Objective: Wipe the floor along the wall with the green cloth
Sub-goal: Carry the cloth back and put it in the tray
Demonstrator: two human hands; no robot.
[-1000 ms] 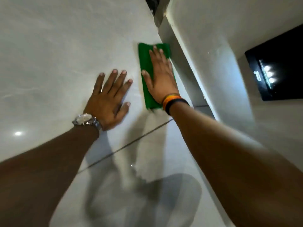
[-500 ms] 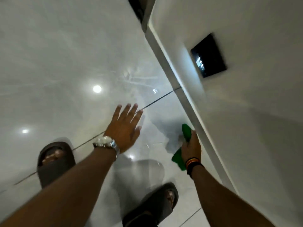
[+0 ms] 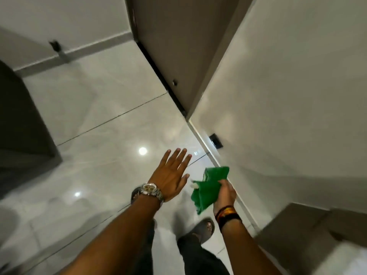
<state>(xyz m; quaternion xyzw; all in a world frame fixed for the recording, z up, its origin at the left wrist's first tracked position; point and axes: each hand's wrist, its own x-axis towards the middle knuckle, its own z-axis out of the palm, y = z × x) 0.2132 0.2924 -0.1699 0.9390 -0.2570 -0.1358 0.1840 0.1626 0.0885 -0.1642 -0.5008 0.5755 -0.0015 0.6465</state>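
My right hand [image 3: 225, 195] grips the crumpled green cloth [image 3: 209, 187], which hangs in the air well above the glossy pale tiled floor [image 3: 111, 135]. The white wall [image 3: 288, 96] with its skirting runs along the right, close beside the cloth. My left hand [image 3: 170, 175], a silver watch on its wrist, is held out flat above the floor with fingers spread and nothing in it. Both hands are off the floor.
A brown door [image 3: 178, 46] stands ahead at the wall's end. A black wall plate [image 3: 216, 140] sits low on the right wall. A dark cabinet [image 3: 21, 116] is at the left. My sandalled foot [image 3: 204, 228] is below the cloth. A grey ledge [image 3: 307, 235] juts out at lower right.
I have risen from the floor. The cloth, pressed flat on the tiles by the wall a second ago, is now bunched in my right hand and lifted; my left hand left the floor too.
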